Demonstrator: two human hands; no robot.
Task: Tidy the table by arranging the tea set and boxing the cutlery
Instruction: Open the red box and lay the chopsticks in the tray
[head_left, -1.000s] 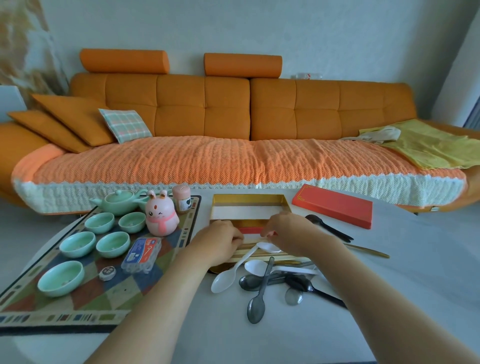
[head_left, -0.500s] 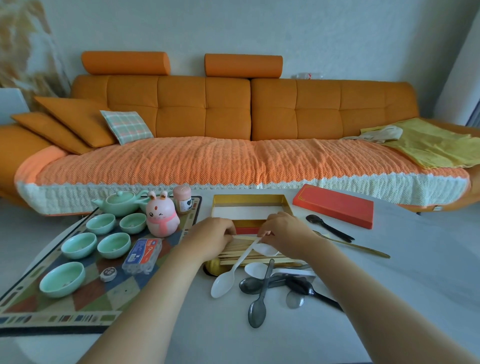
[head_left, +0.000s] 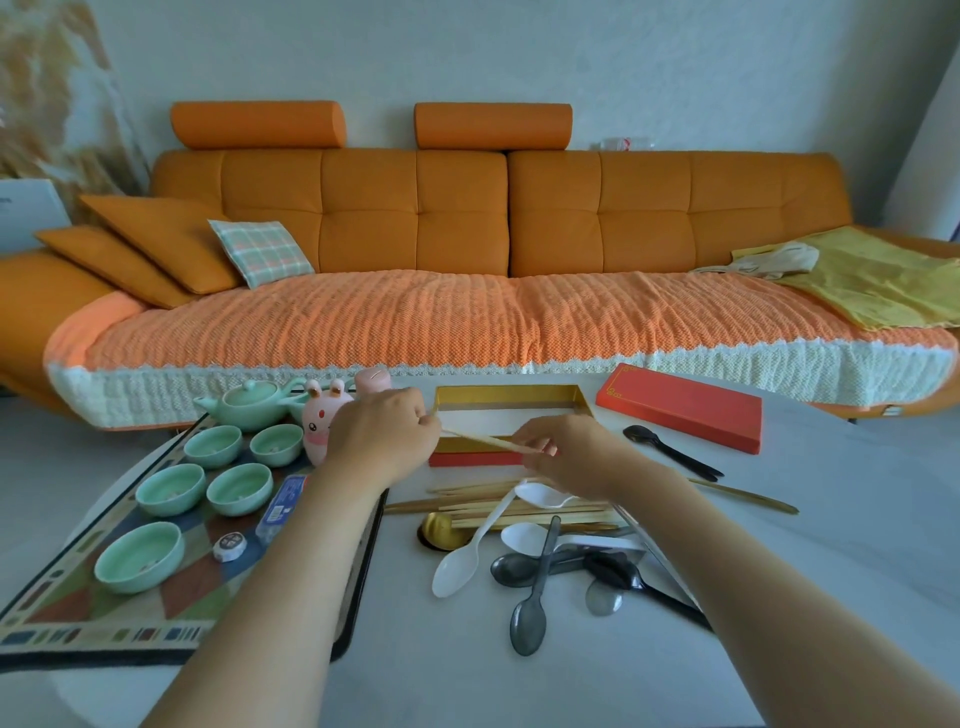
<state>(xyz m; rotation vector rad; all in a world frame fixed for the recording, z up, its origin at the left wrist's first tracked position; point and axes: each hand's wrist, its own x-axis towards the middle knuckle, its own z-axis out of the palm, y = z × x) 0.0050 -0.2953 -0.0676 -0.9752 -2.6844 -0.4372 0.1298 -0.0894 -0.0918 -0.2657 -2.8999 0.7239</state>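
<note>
Left hand (head_left: 382, 441) and right hand (head_left: 571, 460) each pinch one end of a chopstick (head_left: 480, 440) over the open box (head_left: 511, 395). The print on the blue pack (head_left: 280, 506) is too small to read.

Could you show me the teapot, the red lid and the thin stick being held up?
teapot (head_left: 248, 408), head view, on its round body.
red lid (head_left: 680, 415), head view, middle of its top face.
chopstick (head_left: 483, 439), head view, on its bare middle stretch.

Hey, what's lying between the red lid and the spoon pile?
Head view: a black spoon, then a loose gold chopstick, lie on the table between red lid and spoon pile.
</note>
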